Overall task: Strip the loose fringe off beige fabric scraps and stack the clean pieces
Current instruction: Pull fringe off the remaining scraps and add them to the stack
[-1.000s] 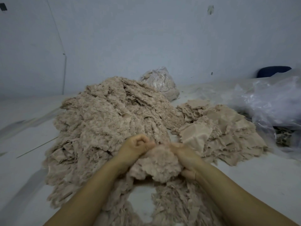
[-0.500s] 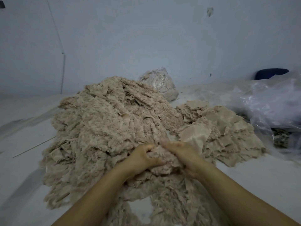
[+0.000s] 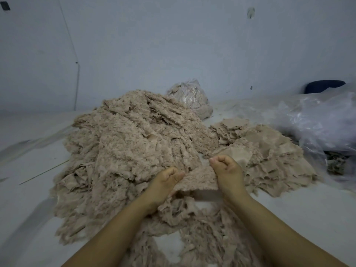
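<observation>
Hands pulled apart since half second ago; scrap (image 3: 196, 180) now stretched sideways between left hand (image 3: 165, 182) and right hand (image 3: 225, 168), both pinching. Clean stack (image 3: 269, 151) lies right, nearer right hand.

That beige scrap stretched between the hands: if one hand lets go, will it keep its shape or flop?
Probably flop: the scrap sags between the left hand and right hand. It looks light and thin, like the crumpled pieces in the big pile. Its fuzzy surface should resist slipping.
</observation>
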The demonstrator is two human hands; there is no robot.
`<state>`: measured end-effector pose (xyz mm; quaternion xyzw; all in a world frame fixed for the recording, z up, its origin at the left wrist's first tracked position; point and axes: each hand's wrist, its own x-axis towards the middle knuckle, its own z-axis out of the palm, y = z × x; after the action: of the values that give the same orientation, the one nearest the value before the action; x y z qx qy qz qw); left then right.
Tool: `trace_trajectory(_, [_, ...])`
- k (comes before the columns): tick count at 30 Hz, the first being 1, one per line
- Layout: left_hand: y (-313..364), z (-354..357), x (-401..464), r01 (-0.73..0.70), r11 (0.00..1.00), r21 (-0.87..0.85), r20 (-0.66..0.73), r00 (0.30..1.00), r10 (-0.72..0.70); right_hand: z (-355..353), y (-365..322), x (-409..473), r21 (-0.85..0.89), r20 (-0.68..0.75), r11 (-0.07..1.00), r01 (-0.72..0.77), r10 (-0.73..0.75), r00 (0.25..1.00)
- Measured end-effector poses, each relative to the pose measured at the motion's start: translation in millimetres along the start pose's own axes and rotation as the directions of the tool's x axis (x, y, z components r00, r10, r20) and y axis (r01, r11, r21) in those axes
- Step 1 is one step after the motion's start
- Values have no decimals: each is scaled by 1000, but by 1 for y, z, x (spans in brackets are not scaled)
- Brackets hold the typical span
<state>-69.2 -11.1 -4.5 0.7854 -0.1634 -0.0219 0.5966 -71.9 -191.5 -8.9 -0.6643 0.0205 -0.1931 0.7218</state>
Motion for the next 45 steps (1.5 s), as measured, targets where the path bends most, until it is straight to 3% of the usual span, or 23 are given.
trace_trajectory(5, [-4,-7,-2,35,997,-65,20,999,-33,-10,-1,3,-34,20,997,65,-65,998])
trace_trajectory(12, [-6,-13,-2,61,998,8,45,997,-62,-29,2,3,-145,61,983,114,-106,992])
trace_trajectory(15, [-11,-30,-4,110,992,55,-154,983,-100,-51,-1,12,-175,-112,978,114,-135,985])
trace_trajectory(17, [-14,-38,-5,106,994,41,-225,970,-94,-59,-5,15,-187,-122,975,117,-141,982])
trace_trajectory(20, [-5,-26,-4,129,979,156,-56,991,-122,-40,-12,9,-226,59,959,168,-158,986])
trace_trajectory(22, [4,-14,-3,197,969,151,76,975,-210,-21,-19,-1,-343,185,895,284,-233,955])
trace_trajectory(24, [13,-4,-1,296,954,-48,227,933,-278,-3,-21,-12,-447,356,778,441,-298,886])
trace_trajectory(26, [20,2,0,358,878,-318,250,925,-286,10,-16,-24,-471,546,703,534,-244,802])
trace_trajectory(28, [20,2,2,352,826,-440,131,935,-329,10,-8,-31,-396,571,795,460,-180,801])
trace_trajectory(31, [16,-2,5,316,751,-580,27,929,-369,-3,-4,-25,-132,229,982,132,-100,968])
trace_trajectory(33, [13,-6,6,316,680,-661,56,925,-375,-9,-5,-17,-53,123,998,-22,28,992])
trace_trajectory(38, [16,-7,5,389,746,-541,201,921,-334,6,-8,-16,-4,381,943,-332,309,871])
trace_trajectory(40, [17,-5,7,394,756,-522,95,908,-408,11,-8,-16,85,383,925,-370,312,869])
trace_trajectory(42, [14,-5,10,375,770,-517,-66,879,-473,13,-9,-14,132,297,927,-351,300,906])
trace_trajectory(45, [9,-7,10,342,788,-512,-111,883,-456,13,-11,-13,138,238,941,-308,270,933])
